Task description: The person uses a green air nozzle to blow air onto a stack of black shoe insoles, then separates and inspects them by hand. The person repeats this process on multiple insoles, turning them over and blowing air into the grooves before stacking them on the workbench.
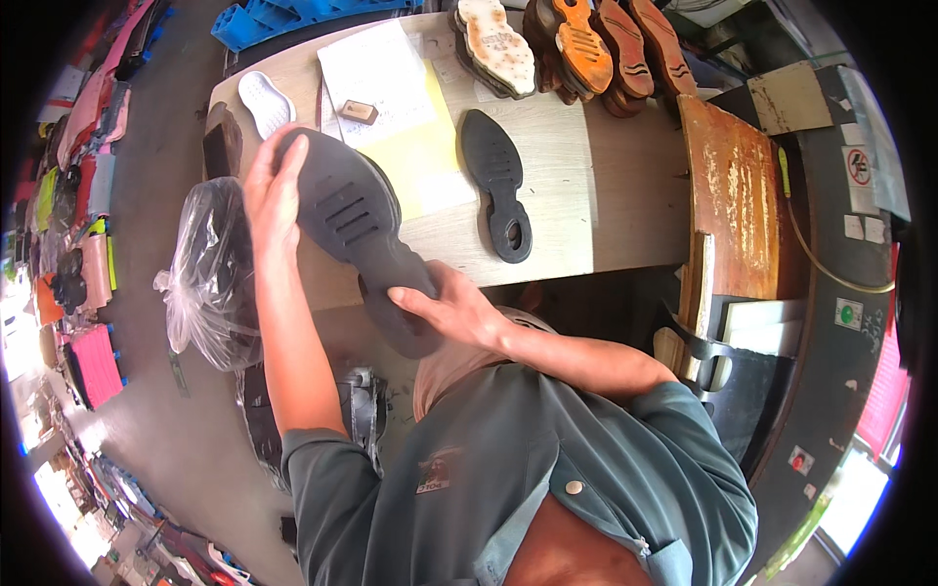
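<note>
Between my two hands is a dark grey shoe sole (347,210), tilted, with several slots across its forefoot. A second dark layer shows along its right edge; whether that is another sole I cannot tell. My left hand (277,190) grips the toe end, thumb on the face. My right hand (451,305) is closed round the narrower heel part, its thumb pressed on top. On the table (557,244) to the right lies a flat black sole piece (495,186) with a hole in its heel. A small white sole (265,104) rests beyond my left hand.
White paper (376,63), a yellow sheet (435,181) and a small brown block (359,111) lie on the table. Sole stacks (493,49) line its far edge. A tied plastic bag (210,283) is at left, a worn rust-coloured board (733,195) at right.
</note>
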The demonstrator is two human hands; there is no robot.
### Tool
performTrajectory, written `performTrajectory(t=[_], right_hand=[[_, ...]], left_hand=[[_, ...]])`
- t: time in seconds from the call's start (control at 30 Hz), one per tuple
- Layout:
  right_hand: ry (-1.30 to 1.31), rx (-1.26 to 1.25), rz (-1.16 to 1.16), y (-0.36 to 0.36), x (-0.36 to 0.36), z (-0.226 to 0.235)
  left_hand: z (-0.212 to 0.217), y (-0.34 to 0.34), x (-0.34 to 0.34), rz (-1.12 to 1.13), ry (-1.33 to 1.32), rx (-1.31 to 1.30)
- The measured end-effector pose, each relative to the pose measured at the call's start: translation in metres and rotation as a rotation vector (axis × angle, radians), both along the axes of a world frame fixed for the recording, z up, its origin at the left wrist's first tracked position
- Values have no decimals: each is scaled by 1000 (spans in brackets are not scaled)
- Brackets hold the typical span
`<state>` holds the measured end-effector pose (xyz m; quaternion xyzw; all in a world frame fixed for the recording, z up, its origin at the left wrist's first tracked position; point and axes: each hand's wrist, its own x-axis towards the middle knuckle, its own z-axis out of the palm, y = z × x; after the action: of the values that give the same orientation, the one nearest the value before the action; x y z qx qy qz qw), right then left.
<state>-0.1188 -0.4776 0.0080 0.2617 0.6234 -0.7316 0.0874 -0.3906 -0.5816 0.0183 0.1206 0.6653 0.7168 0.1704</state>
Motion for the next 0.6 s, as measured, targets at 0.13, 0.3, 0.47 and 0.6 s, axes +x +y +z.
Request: performTrajectory(t=[0.13,0.3,0.47,0.6], right_hand=[[-102,259,202,-4,-26,-13],[-127,528,342,-1,-34,-9],[-33,709,138,59,-25,-26],[-248,1010,-188,135,-29,-94]], left_hand=[[-46,7,-21,69,-35,-262],[-68,4,-30,3,78,-173],[-69,7,-34,2,126,-305],[-66,5,-33,-36,183,-341]])
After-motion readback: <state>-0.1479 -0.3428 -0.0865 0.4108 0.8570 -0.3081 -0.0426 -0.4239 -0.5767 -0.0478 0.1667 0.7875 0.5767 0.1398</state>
